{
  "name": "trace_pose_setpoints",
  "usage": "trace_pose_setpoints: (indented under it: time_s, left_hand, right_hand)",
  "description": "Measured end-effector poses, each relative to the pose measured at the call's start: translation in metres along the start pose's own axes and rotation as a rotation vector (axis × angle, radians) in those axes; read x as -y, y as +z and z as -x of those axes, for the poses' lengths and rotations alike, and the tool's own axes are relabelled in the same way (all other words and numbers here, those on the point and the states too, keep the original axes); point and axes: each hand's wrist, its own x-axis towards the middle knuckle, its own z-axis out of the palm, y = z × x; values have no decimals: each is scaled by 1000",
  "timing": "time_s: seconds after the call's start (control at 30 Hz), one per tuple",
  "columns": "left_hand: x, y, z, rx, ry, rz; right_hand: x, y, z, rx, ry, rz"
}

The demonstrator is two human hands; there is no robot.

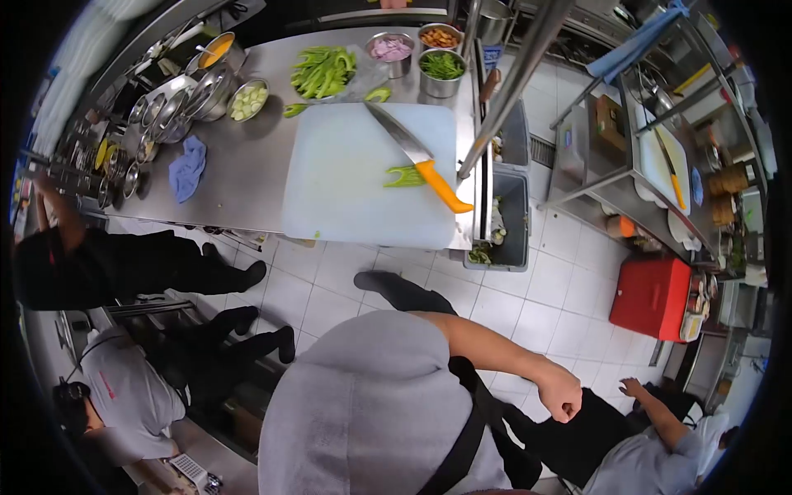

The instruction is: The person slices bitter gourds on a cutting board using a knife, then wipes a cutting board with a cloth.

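My right hand (561, 394) hangs out to the right over the floor, away from the worktable. Its fingers are curled into a loose fist, and I see nothing in them. My left hand is out of view. On the worktable lies a white cutting board (346, 177). Across its right part rests a knife (404, 139) with a yellow handle that reaches the board's right edge. A cut piece of green vegetable (403, 176) lies beside the blade. Behind the board is a heap of green vegetable pieces (322, 72) on clear plastic.
Metal containers hold chopped onion (390, 49), sliced greens (441, 66) and brown pieces (438, 36). A blue cloth (188, 169) lies left. A grey bin (511, 219) and red box (652, 297) stand on the floor. People stand left (124, 264), lower left (132, 388) and lower right (660, 454).
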Motion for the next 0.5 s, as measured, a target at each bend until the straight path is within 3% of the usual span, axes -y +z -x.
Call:
trace_pose_setpoints:
  time_s: [0.23,0.4,0.5]
  left_hand:
    - [17,-5,58,-132,-48,-36]
    - [-14,-23,109,-240,-118,37]
    - [-22,-40,179,-508,-204,67]
  right_hand:
    - [148,17,-27,-157,249,-241]
    - [289,-26,-30,-314,180,-419]
    - [367,-85,-44,-450,57,-496]
